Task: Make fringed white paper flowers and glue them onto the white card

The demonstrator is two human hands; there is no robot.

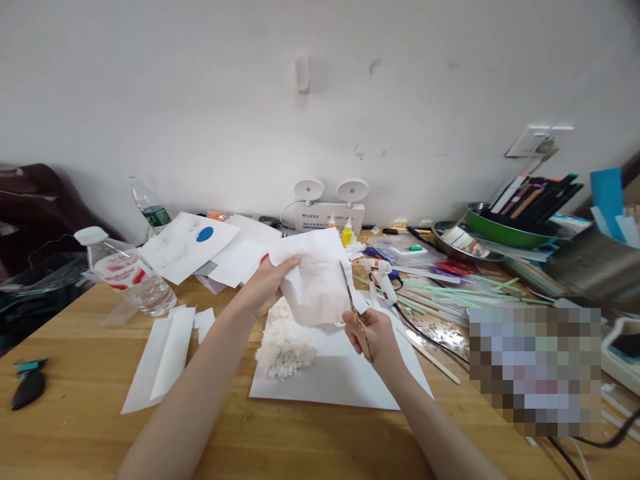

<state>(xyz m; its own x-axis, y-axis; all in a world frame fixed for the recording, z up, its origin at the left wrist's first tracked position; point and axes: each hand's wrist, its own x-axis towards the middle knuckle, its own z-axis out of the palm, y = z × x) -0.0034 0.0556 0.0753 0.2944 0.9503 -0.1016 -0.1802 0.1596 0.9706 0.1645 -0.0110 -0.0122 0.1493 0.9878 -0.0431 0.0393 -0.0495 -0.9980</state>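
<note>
My left hand (269,283) pinches the left edge of a thin white sheet of tissue paper (315,280) and holds it up over the table. In my right hand (373,333) is a pair of scissors (349,285), its blades along the sheet's right edge, where a narrow strip stands apart. Below the sheet lies a larger white paper (340,377) on the tabletop. On its left part sits a fluffy cream-white ruffled heap (286,347), partly hidden by the held sheet.
Folded white paper (163,363) and a water bottle (127,273) are on the left. At right are a hot glue gun (383,280) with its cord, straws (430,300) and a green bowl of markers (517,223). An emergency light (330,215) stands by the wall.
</note>
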